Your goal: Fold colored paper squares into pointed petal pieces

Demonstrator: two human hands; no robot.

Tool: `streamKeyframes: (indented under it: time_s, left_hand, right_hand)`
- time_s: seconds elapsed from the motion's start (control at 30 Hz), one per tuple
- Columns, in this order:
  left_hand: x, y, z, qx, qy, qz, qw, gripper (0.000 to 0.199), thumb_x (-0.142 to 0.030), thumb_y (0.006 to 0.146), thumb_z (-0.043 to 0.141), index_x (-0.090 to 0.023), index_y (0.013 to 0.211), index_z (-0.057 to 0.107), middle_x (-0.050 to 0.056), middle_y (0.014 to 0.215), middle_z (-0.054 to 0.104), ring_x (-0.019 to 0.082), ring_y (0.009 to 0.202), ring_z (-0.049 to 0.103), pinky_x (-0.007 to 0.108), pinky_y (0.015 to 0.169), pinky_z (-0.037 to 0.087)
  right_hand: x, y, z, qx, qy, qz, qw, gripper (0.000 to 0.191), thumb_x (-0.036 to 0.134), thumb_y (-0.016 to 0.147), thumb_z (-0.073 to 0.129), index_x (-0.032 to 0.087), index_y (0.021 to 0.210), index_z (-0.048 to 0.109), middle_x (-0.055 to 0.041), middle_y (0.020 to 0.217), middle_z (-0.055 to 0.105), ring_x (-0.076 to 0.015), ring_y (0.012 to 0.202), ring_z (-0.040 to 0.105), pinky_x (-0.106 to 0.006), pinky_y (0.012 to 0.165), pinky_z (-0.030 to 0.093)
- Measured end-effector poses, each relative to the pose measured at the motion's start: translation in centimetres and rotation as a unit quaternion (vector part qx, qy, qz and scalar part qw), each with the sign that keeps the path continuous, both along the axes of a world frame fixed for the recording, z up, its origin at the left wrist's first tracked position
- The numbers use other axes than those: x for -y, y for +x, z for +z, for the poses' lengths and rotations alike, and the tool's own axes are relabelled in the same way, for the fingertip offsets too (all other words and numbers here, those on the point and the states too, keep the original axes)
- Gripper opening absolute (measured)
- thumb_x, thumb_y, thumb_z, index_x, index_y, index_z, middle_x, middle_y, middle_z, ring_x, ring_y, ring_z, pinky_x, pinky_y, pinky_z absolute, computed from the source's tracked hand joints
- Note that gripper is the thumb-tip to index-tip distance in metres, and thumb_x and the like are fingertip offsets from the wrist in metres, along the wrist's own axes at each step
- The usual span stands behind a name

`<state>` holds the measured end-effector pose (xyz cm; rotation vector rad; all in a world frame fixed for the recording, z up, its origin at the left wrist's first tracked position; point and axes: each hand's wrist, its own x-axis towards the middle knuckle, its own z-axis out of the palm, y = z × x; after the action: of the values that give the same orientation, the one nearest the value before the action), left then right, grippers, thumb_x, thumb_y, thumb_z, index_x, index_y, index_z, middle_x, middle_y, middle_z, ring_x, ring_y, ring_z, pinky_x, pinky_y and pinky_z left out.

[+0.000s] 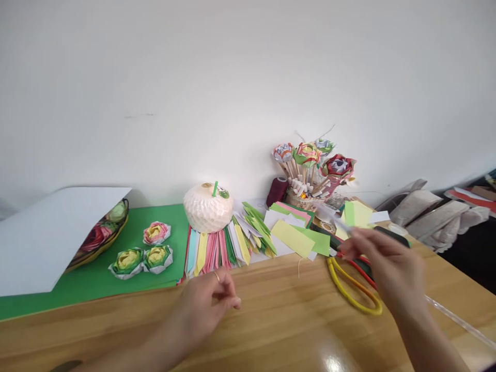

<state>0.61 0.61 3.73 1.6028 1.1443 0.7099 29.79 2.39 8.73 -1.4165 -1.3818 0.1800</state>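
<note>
My left hand hovers over the front of the table, its fingers loosely curled and nothing visible in them. Just beyond it lie folded paper strips in pink, yellow, green and white. On the right, my right hand is pinched above the scissors with yellow and red handles. A pale, blurred sliver reaches from its fingertips toward the paper pile; I cannot make out what it is. Loose green and yellow paper pieces lie left of that hand.
Three paper flowers rest on green sheets. White paper partly covers a basket of flowers. A white round container stands behind the strips. Near the wall are a maroon thread spool and paper flowers on sticks.
</note>
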Motion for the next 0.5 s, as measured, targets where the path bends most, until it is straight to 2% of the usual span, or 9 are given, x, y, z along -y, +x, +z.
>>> streamKeyframes:
  time_s: [0.03, 0.1, 0.13, 0.17, 0.23, 0.3, 0.4, 0.5]
  left_hand:
    - [0.2, 0.1, -0.1, -0.008, 0.011, -0.024, 1.0, 0.01, -0.027, 0.074, 0.054, -0.02, 0.067, 0.05, 0.001, 0.07, 0.065, 0.017, 0.071, 0.064, 0.025, 0.067, 0.045]
    - [0.6, 0.3, -0.3, -0.03, 0.016, -0.085, 0.996, 0.005, -0.023, 0.075, 0.053, -0.019, 0.072, 0.054, 0.0, 0.073, 0.067, 0.016, 0.072, 0.063, 0.023, 0.068, 0.044]
    - [0.8, 0.4, -0.4, -0.048, 0.012, -0.108, 0.993, 0.004, -0.022, 0.076, 0.053, -0.019, 0.075, 0.056, 0.0, 0.074, 0.068, 0.015, 0.073, 0.062, 0.022, 0.068, 0.044]
    - [1.0, 0.4, -0.4, -0.068, 0.008, -0.126, 0.99, 0.006, -0.021, 0.077, 0.053, -0.019, 0.08, 0.057, -0.001, 0.075, 0.069, 0.015, 0.073, 0.062, 0.022, 0.068, 0.043]
    - [1.3, 0.4, -0.6, -0.108, 0.009, -0.141, 0.984, 0.013, -0.019, 0.077, 0.052, -0.02, 0.088, 0.06, -0.001, 0.076, 0.07, 0.015, 0.073, 0.061, 0.022, 0.069, 0.042]
    - [1.4, 0.3, -0.8, -0.136, 0.026, -0.147, 0.979, 0.015, -0.017, 0.077, 0.052, -0.02, 0.089, 0.061, -0.001, 0.077, 0.07, 0.015, 0.074, 0.061, 0.022, 0.069, 0.042]
    - [1.5, 0.2, -1.0, -0.15, 0.067, -0.163, 0.973, 0.013, -0.015, 0.079, 0.05, -0.019, 0.08, 0.062, 0.0, 0.077, 0.069, 0.014, 0.073, 0.061, 0.02, 0.066, 0.042]
    - [1.5, 0.2, -1.4, -0.152, 0.121, -0.174, 0.965, 0.015, -0.014, 0.082, 0.049, -0.019, 0.077, 0.062, 0.0, 0.076, 0.067, 0.014, 0.072, 0.062, 0.02, 0.065, 0.043]
  right_hand:
    - [-0.1, 0.1, 0.2, -0.016, 0.07, -0.062, 0.995, 0.029, 0.045, 0.082, 0.059, 0.016, 0.079, 0.066, -0.0011, 0.061, 0.063, -0.013, 0.047, 0.056, -0.026, 0.051, 0.051]
    - [-0.5, -0.6, 0.2, -0.007, 0.187, -0.145, 0.972, 0.031, 0.04, 0.089, 0.051, 0.014, 0.098, 0.064, -0.0037, 0.071, 0.064, -0.0133, 0.051, 0.055, -0.027, 0.054, 0.05]
    - [-0.7, -1.3, 0.1, 0.014, 0.201, -0.149, 0.968, 0.034, 0.039, 0.092, 0.045, 0.013, 0.109, 0.06, -0.0054, 0.076, 0.065, -0.0142, 0.054, 0.057, -0.029, 0.056, 0.051]
    - [-1.0, -2.2, -0.2, 0.036, 0.184, -0.13, 0.974, 0.036, 0.04, 0.093, 0.043, 0.015, 0.114, 0.059, -0.0055, 0.077, 0.067, -0.0151, 0.055, 0.058, -0.029, 0.055, 0.05]
    - [-1.7, -3.8, -0.9, 0.104, 0.094, -0.039, 0.989, 0.03, 0.04, 0.084, 0.057, 0.021, 0.104, 0.067, -0.0038, 0.076, 0.071, -0.0182, 0.061, 0.064, -0.028, 0.055, 0.051]
    - [-2.4, -4.6, -1.7, 0.163, 0.009, 0.041, 0.986, 0.025, 0.039, 0.078, 0.064, 0.026, 0.097, 0.071, -0.0027, 0.082, 0.073, -0.0205, 0.068, 0.068, -0.027, 0.057, 0.051]
    - [-3.1, -3.8, -2.4, 0.207, -0.068, 0.053, 0.975, 0.025, 0.035, 0.088, 0.05, 0.023, 0.092, 0.072, -0.0063, 0.092, 0.073, -0.0237, 0.082, 0.068, -0.032, 0.069, 0.051]
    - [-3.3, -2.0, -2.8, 0.237, -0.117, 0.039, 0.964, 0.025, 0.031, 0.087, 0.047, 0.02, 0.088, 0.07, -0.0082, 0.089, 0.072, -0.0252, 0.077, 0.067, -0.035, 0.067, 0.049]
